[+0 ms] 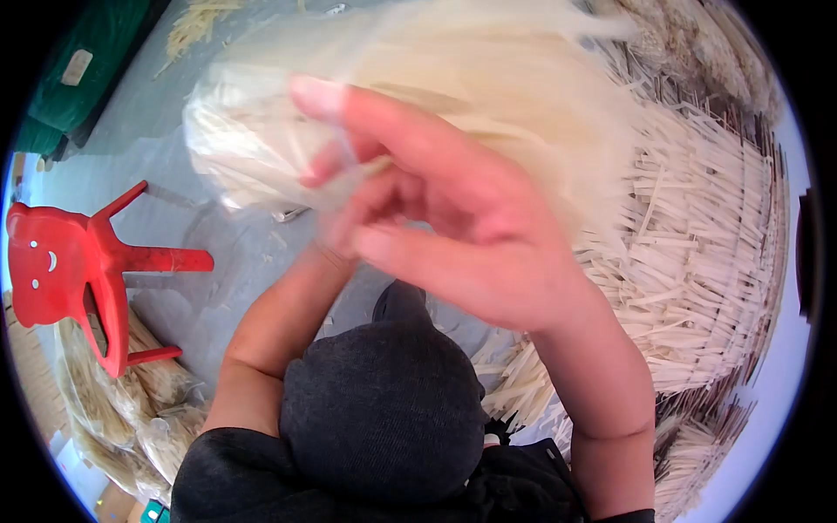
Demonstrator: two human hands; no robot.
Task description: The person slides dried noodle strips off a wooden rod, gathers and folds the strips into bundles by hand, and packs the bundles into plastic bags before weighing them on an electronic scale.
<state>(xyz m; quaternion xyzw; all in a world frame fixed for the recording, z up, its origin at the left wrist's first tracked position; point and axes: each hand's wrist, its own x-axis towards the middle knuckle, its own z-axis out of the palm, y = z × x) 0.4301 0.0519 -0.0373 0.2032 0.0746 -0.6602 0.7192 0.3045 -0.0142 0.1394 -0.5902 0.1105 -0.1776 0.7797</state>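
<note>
A clear plastic bag with pale, flat strips in it spreads across the upper middle, blurred by motion. My left hand is partly hidden behind my right one, its fingers curled round the bag's near side. Nearer to the camera, my right hand is raised over the bag with thumb and fingers spread apart. Its fingertips overlap the plastic, and whether they touch it is unclear.
A red plastic stool lies on its side at the left, with bagged strips below it. Stacked pale strips fill the right side. A green object is at the upper left. Loose strips lie on the grey floor.
</note>
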